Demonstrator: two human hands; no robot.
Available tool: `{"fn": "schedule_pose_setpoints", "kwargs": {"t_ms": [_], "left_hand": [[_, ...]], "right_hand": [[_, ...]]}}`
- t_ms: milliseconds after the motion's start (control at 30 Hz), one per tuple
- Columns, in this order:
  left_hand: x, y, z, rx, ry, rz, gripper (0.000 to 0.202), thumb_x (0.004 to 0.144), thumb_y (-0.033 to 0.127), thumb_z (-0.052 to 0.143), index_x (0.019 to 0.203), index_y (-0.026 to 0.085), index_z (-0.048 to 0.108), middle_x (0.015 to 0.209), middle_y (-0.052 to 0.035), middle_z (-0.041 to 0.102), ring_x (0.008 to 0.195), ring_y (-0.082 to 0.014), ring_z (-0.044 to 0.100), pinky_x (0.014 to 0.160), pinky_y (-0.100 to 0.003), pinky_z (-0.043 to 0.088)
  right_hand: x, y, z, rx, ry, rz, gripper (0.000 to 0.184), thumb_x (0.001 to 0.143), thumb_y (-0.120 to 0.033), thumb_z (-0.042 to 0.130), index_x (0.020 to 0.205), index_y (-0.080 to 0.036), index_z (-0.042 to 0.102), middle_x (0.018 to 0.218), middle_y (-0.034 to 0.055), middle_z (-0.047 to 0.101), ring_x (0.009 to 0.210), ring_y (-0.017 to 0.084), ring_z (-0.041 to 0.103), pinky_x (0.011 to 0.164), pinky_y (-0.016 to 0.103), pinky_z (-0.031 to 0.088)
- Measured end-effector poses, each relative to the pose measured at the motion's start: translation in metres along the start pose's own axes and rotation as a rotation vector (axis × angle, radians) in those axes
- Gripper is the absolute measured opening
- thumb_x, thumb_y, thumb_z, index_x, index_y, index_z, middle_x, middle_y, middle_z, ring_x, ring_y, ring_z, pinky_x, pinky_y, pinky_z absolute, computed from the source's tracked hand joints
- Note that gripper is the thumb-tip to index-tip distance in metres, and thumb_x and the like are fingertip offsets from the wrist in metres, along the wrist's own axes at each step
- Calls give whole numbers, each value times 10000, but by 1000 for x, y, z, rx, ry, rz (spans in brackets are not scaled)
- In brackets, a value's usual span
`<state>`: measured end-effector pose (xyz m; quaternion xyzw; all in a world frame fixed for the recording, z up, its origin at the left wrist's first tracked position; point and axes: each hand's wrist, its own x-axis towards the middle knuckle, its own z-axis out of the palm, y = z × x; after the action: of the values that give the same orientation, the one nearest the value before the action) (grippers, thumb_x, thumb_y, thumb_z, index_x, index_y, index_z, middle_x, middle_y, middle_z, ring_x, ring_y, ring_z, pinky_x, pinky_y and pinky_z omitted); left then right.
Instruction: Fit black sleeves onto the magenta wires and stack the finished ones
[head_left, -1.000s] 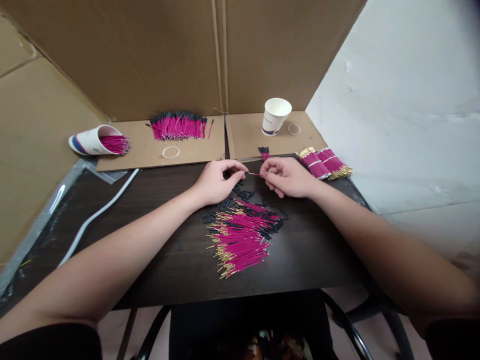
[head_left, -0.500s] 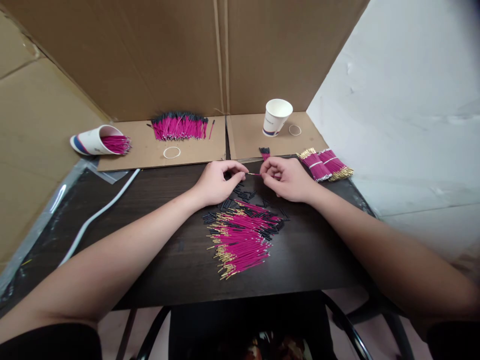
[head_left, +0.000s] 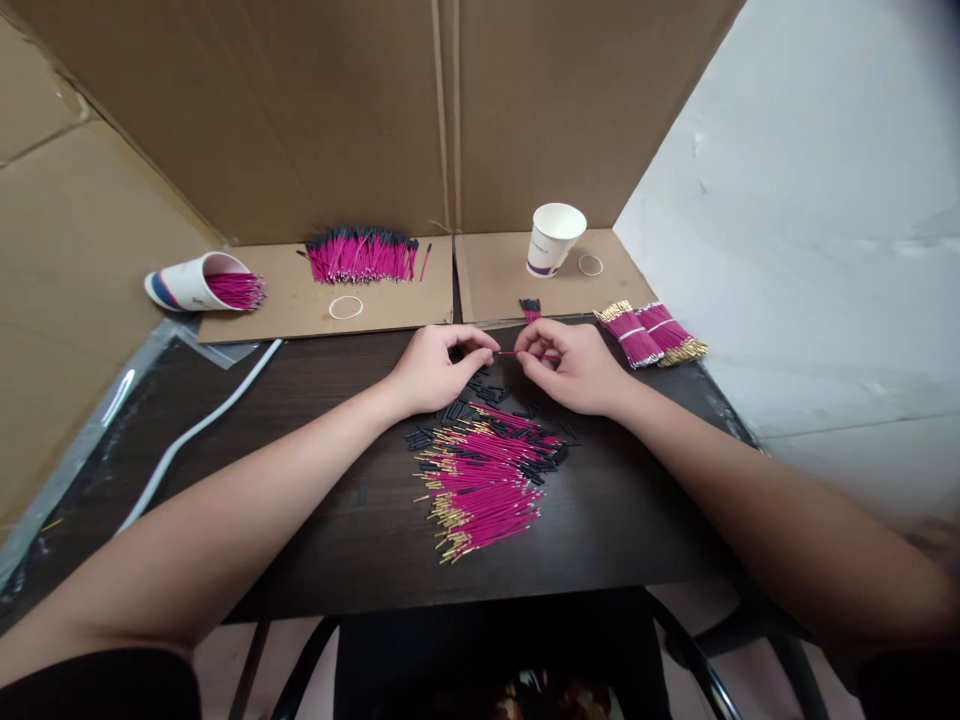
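Note:
My left hand (head_left: 444, 368) is closed in a pinch, with a small black sleeve mostly hidden at its fingertips. Across the small gap, my right hand (head_left: 568, 366) pinches a thin pink wire (head_left: 508, 353), whose far end meets the left fingertips. That end's gold terminal is not visible. Loose black sleeves (head_left: 491, 392) lie on the table just below both hands. Nearer to me spreads a pile of pink wires (head_left: 484, 490), gold terminals to the left and silvery ends to the right. Behind my right hand is a small group of black-tipped wires (head_left: 531, 309).
A paper cup of pink wires (head_left: 180, 284) lies on its side at left. Black-capped wires (head_left: 364, 255) are heaped on the cardboard (head_left: 285, 318). An upright paper cup (head_left: 553, 245) stands behind, near rubber bands (head_left: 346, 307). Banded wire bundles (head_left: 651, 334) lie at right; a white cable (head_left: 202, 425) crosses the left.
The wire's gold terminal, visible between my hands before, is now out of sight at the left fingertips. My right fingers have shifted slightly along the wire, and more pink wire shows.

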<state>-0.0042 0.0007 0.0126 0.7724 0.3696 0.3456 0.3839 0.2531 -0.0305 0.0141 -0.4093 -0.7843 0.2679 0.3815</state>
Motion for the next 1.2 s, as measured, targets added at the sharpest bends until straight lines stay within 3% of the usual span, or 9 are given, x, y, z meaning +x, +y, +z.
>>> {"fn": "schedule_pose_setpoints", "kwargs": {"t_ms": [300, 700, 1200], "left_hand": [[0, -3, 0, -2, 3, 26, 149, 1038, 190, 765, 1113, 184, 894, 1043, -60, 874, 961, -258, 807, 921, -409, 606], [0, -3, 1, 18, 37, 20, 141, 1038, 190, 782, 1119, 191, 898, 1093, -78, 876, 1012, -279, 817, 1022, -454, 627], [1, -3, 1, -39, 23, 18, 145, 1044, 219, 771, 1120, 188, 890, 1075, -78, 875, 996, -269, 823, 1017, -442, 621]], "right_hand": [[0, 1, 1, -3, -7, 5, 110, 1011, -310, 643, 999, -214, 694, 789, 15, 691, 644, 174, 597, 639, 346, 499], [1, 2, 2, 53, -5, 57, 147, 1029, -337, 662, 974, -209, 709, 754, 8, 661, 632, 168, 563, 615, 336, 462], [0, 3, 3, 55, -13, 60, 146, 1043, -354, 673, 1031, -213, 711, 854, 44, 735, 693, 195, 642, 643, 355, 515]]}}
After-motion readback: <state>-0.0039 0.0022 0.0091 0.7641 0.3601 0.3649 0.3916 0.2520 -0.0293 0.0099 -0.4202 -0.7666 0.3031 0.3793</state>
